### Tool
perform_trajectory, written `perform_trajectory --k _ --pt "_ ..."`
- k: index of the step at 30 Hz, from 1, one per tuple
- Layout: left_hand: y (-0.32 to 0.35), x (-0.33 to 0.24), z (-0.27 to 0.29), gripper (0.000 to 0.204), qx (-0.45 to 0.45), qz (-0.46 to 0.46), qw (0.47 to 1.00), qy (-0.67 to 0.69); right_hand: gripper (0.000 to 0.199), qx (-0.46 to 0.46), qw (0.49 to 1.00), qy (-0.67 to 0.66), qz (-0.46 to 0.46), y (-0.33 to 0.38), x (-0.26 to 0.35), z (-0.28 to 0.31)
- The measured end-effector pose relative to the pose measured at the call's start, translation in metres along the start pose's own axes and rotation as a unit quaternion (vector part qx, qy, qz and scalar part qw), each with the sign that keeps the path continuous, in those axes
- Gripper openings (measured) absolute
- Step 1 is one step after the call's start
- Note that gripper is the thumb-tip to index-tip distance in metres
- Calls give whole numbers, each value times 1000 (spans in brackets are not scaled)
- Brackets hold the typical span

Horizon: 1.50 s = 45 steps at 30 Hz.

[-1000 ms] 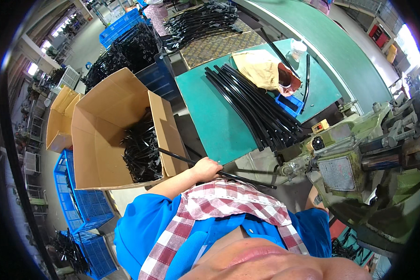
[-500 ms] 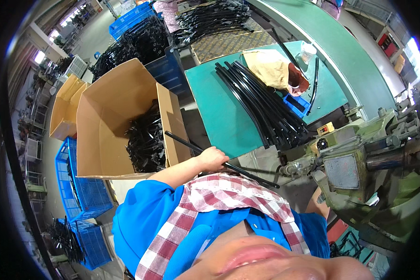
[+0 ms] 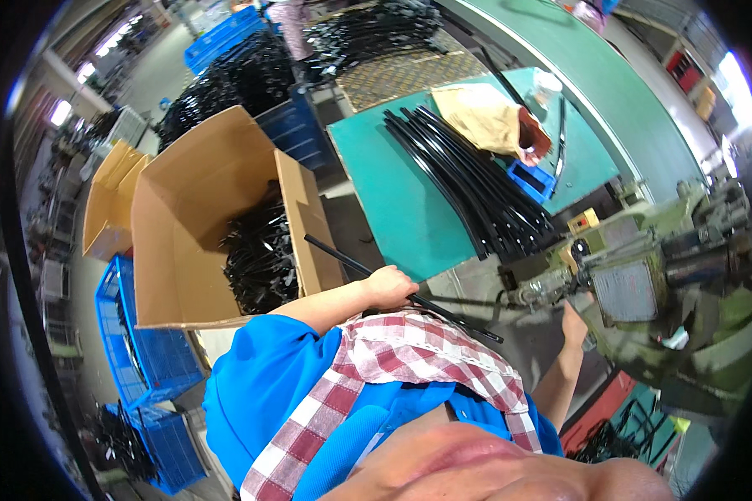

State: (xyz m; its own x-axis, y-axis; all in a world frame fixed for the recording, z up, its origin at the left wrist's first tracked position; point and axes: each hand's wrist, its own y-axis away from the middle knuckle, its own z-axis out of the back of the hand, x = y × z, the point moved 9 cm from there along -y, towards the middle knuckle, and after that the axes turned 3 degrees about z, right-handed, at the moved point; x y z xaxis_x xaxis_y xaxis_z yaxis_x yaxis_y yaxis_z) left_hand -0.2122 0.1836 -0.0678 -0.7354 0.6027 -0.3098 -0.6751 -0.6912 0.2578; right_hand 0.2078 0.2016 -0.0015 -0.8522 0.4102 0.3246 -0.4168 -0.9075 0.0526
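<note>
Plainly, the left hand (image 3: 391,286) clasps a black tube (image 3: 342,256); right hand (image 3: 573,324) indistinct, grip I can't tell

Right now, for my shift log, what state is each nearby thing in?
Left hand: closed around a black rod
Right hand: at the green machine, grip unclear
Green machine: cannot tell whether running
Cardboard box: open, partly filled with black parts
Rods on green table: lying side by side
Yellowish bag: on its side, mouth open
Small blue tray: open-topped, contents unclear
</note>
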Motion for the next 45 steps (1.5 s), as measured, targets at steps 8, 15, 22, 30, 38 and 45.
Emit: perform_trajectory --k 8,15,22,30,38,45 --pt "-38 -48 -22 24 -41 -108 993 24 27 39 934 -355 10 30 18 3" --pt "-37 -51 -21 27 -30 -118 992 7 21 -10 921 -388 39 8 25 -17" --pt "-20 -20 -35 25 -40 -62 997 26 16 -32 920 -382 84 -26 39 -48" --pt "-8 -21 -49 25 -39 -20 998 42 15 -77 907 -408 74 -29 19 -48" --pt "6 -10 -59 26 -40 10 998 38 15 -95 924 -365 68 -14 31 -43" --pt "4 -5 -42 20 -46 4 998 41 18 -142 944 -284 97 -1 38 -41"
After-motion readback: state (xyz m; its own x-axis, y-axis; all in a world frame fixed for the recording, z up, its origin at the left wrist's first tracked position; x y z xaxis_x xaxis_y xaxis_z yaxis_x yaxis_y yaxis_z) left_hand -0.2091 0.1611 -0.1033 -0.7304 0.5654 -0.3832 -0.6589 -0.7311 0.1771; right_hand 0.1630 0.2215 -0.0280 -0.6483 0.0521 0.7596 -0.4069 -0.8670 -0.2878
